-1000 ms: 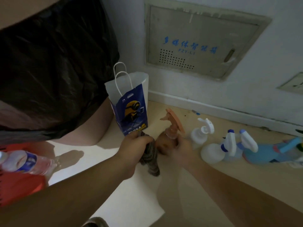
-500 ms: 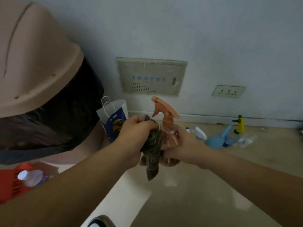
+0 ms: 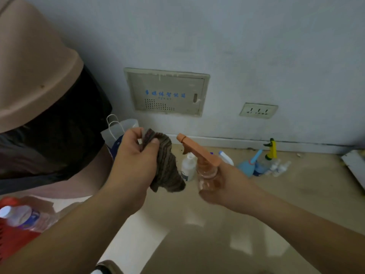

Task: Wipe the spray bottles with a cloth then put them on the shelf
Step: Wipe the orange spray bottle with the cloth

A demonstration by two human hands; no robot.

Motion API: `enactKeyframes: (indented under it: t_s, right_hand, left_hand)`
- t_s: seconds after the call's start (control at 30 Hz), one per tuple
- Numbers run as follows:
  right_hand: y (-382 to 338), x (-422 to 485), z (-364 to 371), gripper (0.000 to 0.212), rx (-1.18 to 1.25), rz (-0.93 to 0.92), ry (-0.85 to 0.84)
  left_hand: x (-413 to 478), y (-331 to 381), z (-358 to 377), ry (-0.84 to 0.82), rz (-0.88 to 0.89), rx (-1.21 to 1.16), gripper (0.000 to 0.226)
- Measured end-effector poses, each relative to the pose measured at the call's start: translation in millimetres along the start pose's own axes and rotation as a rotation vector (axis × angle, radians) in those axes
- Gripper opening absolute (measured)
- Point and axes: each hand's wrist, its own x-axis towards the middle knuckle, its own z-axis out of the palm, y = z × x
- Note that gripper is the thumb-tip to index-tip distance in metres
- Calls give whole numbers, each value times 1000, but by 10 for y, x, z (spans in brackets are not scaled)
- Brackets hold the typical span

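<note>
My right hand [image 3: 227,184] grips a clear spray bottle with an orange trigger head [image 3: 199,153], tilted with the nozzle pointing up and left. My left hand [image 3: 134,161] holds a bunched brown striped cloth [image 3: 166,167] a short way left of the bottle, not touching it. Behind them on the floor stand and lie several more spray bottles: a white one [image 3: 188,167], a blue one [image 3: 248,165] and one with a yellow head [image 3: 271,150]. No shelf is in view.
A bin with a tan lid [image 3: 33,76] and black liner fills the left side. A white and blue paper bag [image 3: 116,131] stands by it. A water bottle [image 3: 21,216] lies on a red basket at the lower left. The wall carries a panel [image 3: 167,91] and a socket [image 3: 258,110].
The orange-headed bottle was lifted off the floor. The cloth was against it half a second ago; now my hands have drawn apart and the bottle tilts to the right.
</note>
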Motion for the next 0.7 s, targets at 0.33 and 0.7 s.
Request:
enactKeyframes:
  t_s: [0.33,0.7]
  right_hand:
    - [202,110,-67,51,-197,11,-30]
    - [119,214,2,51,-206,88,-135]
  left_hand:
    - [141,-113,-73,-240,141,182,24]
    - [119,-293,143,-163,781,1079,32]
